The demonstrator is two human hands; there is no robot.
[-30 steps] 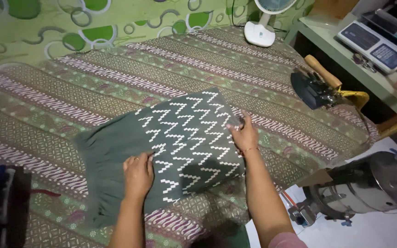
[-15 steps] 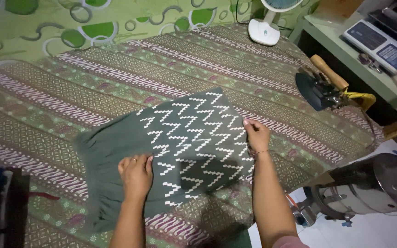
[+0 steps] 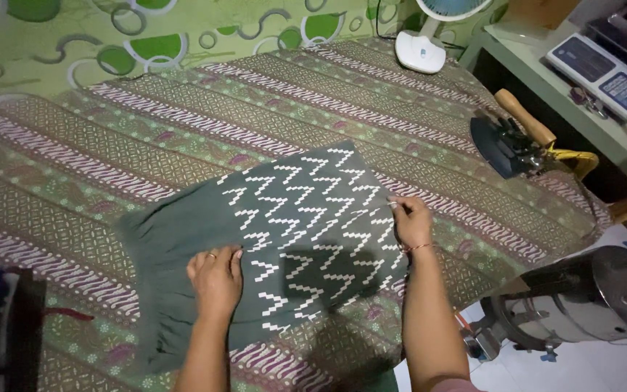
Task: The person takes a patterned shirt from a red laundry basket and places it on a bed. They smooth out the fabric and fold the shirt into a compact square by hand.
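A bench (image 3: 110,160) under striped batik cloth carries a green zigzag-patterned garment (image 3: 306,218) and a wooden-handled iron (image 3: 509,141).

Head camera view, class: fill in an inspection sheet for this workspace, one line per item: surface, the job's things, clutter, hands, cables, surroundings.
Surface: patterned batik cloth with brown, pink and green stripes covers the work surface.
Job's things: green garment with white zigzag print, lying flat.
Clutter: clothes iron with a wooden handle rests on the right edge of the cloth.
Hands: left hand pressed flat on the garment; right hand pinches its right edge.
Cables: a yellow cord by the iron.
Surroundings: white fan base at the far edge; weighing scale on a side table; metal drum-shaped vessel on the floor.
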